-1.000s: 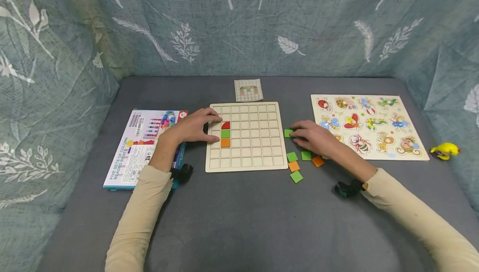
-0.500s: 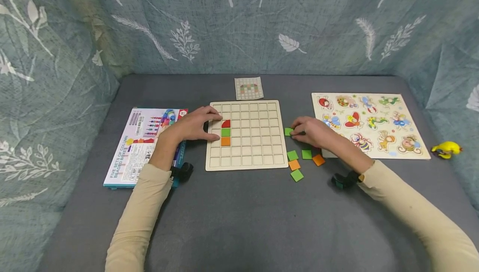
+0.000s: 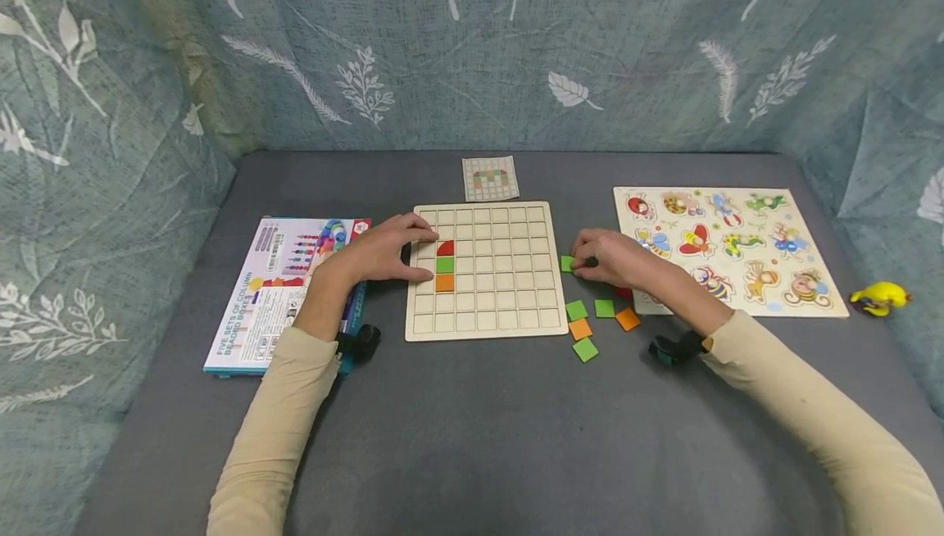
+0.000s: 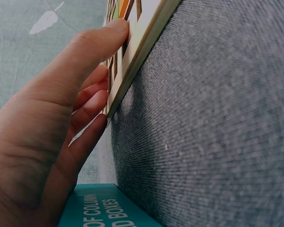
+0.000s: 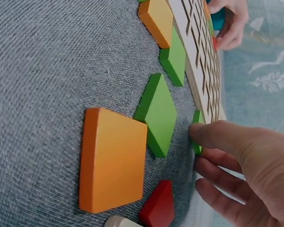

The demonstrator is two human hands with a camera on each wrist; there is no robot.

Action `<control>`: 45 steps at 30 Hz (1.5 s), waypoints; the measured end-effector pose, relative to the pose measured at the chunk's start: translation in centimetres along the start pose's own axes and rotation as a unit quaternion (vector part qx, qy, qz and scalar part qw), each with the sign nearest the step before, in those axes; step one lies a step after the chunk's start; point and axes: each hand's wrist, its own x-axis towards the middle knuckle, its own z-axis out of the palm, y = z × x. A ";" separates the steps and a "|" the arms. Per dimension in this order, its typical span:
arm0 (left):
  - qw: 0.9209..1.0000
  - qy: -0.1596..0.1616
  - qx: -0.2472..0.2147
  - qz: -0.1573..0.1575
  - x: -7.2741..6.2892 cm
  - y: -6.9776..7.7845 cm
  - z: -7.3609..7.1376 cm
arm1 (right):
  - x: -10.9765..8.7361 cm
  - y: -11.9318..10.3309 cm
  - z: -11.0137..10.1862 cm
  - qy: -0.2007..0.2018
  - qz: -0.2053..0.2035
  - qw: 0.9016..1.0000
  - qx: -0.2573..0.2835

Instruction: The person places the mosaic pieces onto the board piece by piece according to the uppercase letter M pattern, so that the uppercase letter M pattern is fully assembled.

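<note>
Right hand, head view: the right hand [image 3: 615, 261] pinched a green tile [image 3: 566, 264] just right of the grid board [image 3: 501, 298]; whether the tile had left the surface [image 3: 472, 438] could not be told.
Left hand, head view: the left hand [image 3: 376, 252] lay with thumb and finger spread over the board's left edge.
Filled cells, head view: a red piece [image 3: 446, 248], a green square [image 3: 446, 265] and an orange square [image 3: 445, 283] sat in one column near the board's left edge.
Board edge, left wrist view: the thumb [image 4: 114, 30] rested on the board's rim; a careless push there could probably have slid the board.
Pinch, right wrist view: with fingertips only on the tile, it might have slipped or tipped.
Green tile, right wrist view: bright, flat, plain-coloured, seen nearly edge-on and partly covered.
</note>
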 end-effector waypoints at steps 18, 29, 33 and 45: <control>1.000 0.000 -0.005 0.008 0.0 -0.2 0.0 | 0.1 0.4 0.7 0.094 -0.041 0.995 -0.018; 1.000 0.002 0.001 0.008 -0.1 -0.2 -0.1 | 6.9 -4.0 1.9 0.064 -0.106 0.991 0.049; 1.000 -0.001 -0.001 0.015 0.1 0.0 -0.1 | 9.3 -4.9 2.7 0.048 -0.113 0.990 0.062; 1.000 0.003 0.003 0.021 0.0 -0.3 -0.2 | 12.2 -5.8 3.7 0.041 -0.131 0.990 0.045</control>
